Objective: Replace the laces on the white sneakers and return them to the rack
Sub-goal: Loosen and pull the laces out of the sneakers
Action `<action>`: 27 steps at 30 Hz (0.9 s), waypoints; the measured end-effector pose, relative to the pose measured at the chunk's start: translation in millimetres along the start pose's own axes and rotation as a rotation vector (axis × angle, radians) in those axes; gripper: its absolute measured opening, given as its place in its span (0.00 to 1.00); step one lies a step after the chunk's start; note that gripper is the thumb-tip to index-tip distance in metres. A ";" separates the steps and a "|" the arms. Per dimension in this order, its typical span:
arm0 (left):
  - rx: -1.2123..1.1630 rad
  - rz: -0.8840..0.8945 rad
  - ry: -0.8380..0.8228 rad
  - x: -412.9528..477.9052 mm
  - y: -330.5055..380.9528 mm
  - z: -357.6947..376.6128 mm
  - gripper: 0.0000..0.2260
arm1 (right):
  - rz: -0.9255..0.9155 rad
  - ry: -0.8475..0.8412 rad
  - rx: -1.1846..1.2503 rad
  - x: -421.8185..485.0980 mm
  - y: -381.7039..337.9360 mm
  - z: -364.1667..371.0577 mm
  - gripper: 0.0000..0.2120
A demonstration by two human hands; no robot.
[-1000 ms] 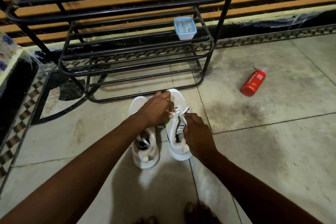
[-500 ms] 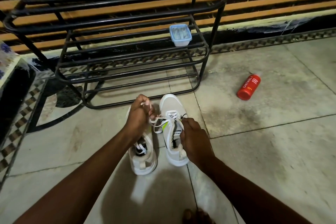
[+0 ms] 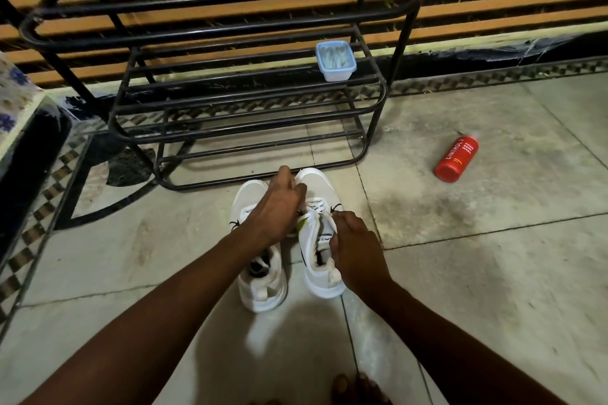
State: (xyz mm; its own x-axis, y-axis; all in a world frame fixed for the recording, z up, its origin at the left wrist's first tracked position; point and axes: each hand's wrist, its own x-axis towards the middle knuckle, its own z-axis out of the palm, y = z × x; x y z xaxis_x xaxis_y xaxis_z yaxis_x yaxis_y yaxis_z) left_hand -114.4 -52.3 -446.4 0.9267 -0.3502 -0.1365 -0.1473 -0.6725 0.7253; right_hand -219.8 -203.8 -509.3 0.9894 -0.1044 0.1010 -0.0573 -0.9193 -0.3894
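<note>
Two white sneakers stand side by side on the tiled floor, toes toward the black metal rack (image 3: 250, 95). The left sneaker (image 3: 263, 286) is partly covered by my left forearm. The right sneaker (image 3: 320, 260) has a white lace (image 3: 317, 205) crossing its front eyelets. My left hand (image 3: 276, 207) reaches over the right sneaker's toe end with curled fingers pinching the lace. My right hand (image 3: 357, 250) grips the right sneaker's side and tongue area near its opening.
A small blue-rimmed plastic box (image 3: 335, 60) sits on the rack's middle shelf at the right. A red bottle (image 3: 455, 158) lies on the floor to the right. A patterned cloth edge (image 3: 13, 99) shows at far left. My toes (image 3: 358, 391) are at the bottom.
My left hand, which half a second ago had pulled the lace out to the left, has moved back over the right sneaker's front. My right hand has stayed on the sneaker.
</note>
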 end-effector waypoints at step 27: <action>0.816 0.199 -0.431 1.8 0.4 -9.5 0.42 | -0.224 -0.249 0.024 86.4 -6.7 -18.0 0.07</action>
State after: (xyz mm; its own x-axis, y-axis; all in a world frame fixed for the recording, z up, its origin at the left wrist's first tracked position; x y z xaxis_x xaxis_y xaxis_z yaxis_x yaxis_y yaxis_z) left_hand -109.5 -47.0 -439.9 0.6747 -0.6091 -0.4169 -0.6371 -0.7657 0.0877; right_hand -136.3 -213.4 -481.5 0.9794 0.1980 -0.0396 0.1654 -0.8992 -0.4050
